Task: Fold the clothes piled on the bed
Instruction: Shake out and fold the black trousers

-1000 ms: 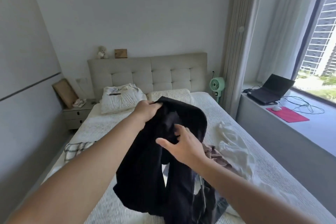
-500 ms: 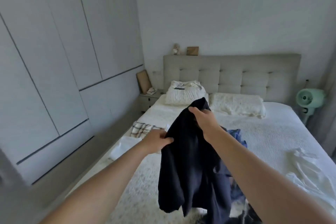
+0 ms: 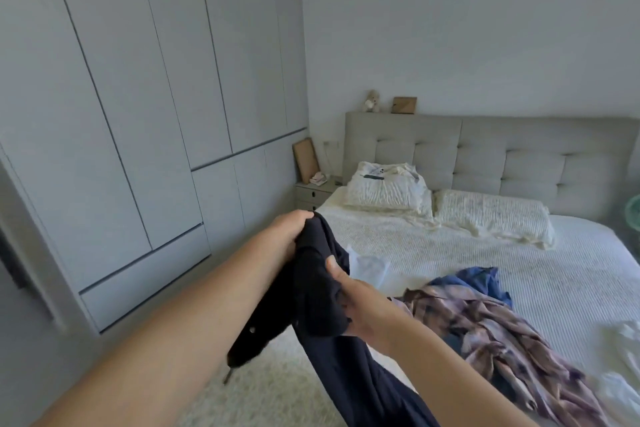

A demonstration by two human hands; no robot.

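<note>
Here two hands (image 3: 289, 236) (image 3: 360, 308) grip one black garment (image 3: 320, 291); two pillows (image 3: 384, 189) (image 3: 491, 215).

Tall grey wardrobe doors (image 3: 138, 114) fill the left wall; the back wall (image 3: 450, 28) is plain and pale. A tufted beige headboard (image 3: 485, 156) spans the bed's (image 3: 571, 270) far edge, with two pillows (image 3: 388, 191) before it. A nightstand (image 3: 313, 192) stands in the corner by the bed's far left edge. Soft daylight.
</note>
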